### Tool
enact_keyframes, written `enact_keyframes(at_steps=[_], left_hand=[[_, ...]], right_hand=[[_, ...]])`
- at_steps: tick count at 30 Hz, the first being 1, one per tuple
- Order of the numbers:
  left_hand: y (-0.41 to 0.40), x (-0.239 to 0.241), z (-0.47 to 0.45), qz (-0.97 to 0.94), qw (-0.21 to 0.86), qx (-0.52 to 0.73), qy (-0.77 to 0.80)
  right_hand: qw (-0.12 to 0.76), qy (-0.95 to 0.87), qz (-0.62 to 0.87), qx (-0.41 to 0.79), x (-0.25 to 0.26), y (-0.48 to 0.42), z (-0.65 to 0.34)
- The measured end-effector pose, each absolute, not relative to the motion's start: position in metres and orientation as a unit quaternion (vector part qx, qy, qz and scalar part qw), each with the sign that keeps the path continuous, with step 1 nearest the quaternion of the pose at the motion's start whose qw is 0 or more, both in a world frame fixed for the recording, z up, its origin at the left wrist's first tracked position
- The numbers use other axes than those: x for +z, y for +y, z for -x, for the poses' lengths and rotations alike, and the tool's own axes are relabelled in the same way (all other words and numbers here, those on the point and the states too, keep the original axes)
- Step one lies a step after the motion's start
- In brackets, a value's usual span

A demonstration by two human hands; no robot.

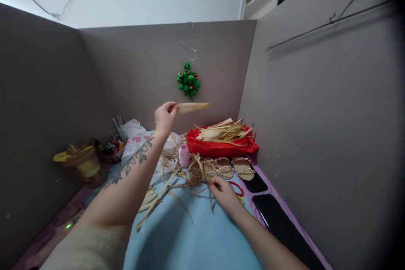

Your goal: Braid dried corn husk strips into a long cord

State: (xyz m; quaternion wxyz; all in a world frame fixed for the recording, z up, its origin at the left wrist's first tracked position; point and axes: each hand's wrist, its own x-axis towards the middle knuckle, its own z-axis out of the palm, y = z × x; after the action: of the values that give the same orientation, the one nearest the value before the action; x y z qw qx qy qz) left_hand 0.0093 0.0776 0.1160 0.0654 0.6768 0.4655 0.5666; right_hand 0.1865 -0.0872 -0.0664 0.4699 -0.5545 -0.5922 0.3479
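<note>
Raised in front of the back panel, my left hand (166, 114) pinches one end of a pale dried corn husk strip (193, 107), which points right. My right hand (223, 194) is low over the blue cloth, fingers closed at the edge of a brown husk braid (195, 174) with loose ends hanging below. The exact grip is hard to see. Beyond that hand lie flat woven pieces (218, 168) and another woven piece (243, 168) trimmed with small pale beads. A pink thread spool (184, 156) stands left of them.
A red bag (209, 148) full of dried husks (226, 130) sits at the back. Red-handled scissors (236, 188) lie by my right hand, near a black phone (278, 219). Husk strips (155, 206) lie left. A green ornament (189, 81) hangs on the panel (136, 67). Grey walls enclose the sides.
</note>
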Motion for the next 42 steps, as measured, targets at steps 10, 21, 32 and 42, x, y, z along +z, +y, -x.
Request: enact_keyframes(at_steps=[10,21,32,42], left_hand=[[-0.057,0.056,0.068,-0.494,0.421,0.592,0.478],[-0.090,-0.030,0.037,-0.502,0.522,0.480,0.495],[-0.094,-0.052,0.028,-0.520,0.578,0.477,0.411],[-0.089,-0.061,0.032,-0.487,0.589,0.482,0.429]], right_hand=[[0.634,-0.356,0.502,0.469,-0.059,-0.092,-0.201],[0.488,-0.423,0.380,0.663,-0.031,-0.111,-0.128],[0.465,-0.370,0.323,0.736,-0.061,-0.110,-0.124],[0.469,-0.304,0.255,0.789,-0.072,-0.097,-0.131]])
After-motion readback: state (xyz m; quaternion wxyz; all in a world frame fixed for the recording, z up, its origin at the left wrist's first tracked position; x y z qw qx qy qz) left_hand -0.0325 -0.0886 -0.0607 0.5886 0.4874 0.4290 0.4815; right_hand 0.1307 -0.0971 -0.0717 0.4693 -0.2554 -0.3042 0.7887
